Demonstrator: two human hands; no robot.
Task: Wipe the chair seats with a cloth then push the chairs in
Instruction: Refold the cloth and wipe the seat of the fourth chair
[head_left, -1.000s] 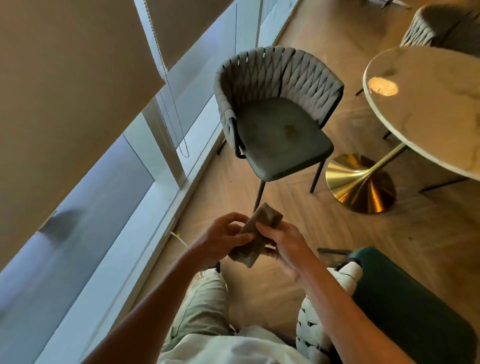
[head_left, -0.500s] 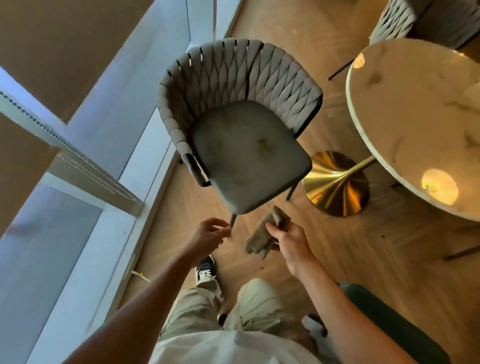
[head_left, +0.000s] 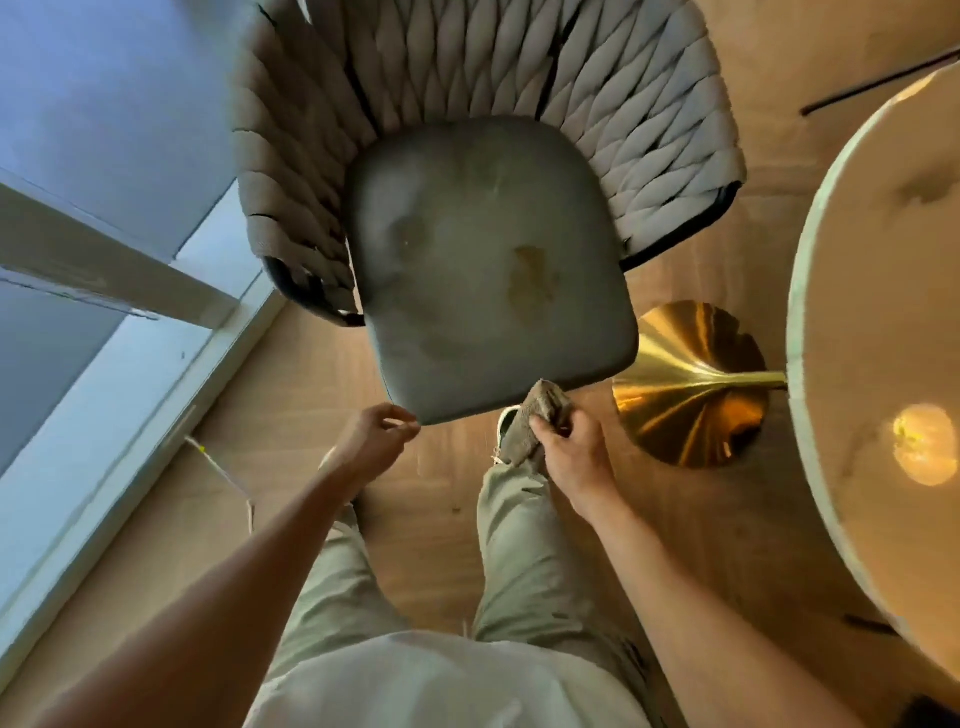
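Gripping a bunched cloth, right hand nears the stained seat; left hand fingers loosely curled above wood floor.

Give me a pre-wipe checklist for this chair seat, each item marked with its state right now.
1. Cloth in hand: ok. The right hand grips the cloth.
2. Cloth on the seat: not ok. It sits at the front edge of the chair seat, not yet on top.
3. Seat free of objects: ok. Only a yellowish stain shows on it.
4. Left hand ready to steady the chair: cannot tell. It is by the seat's front corner; contact is unclear.
5. Room to push in later: ok, likely. The round table and its gold base stand beside the chair.
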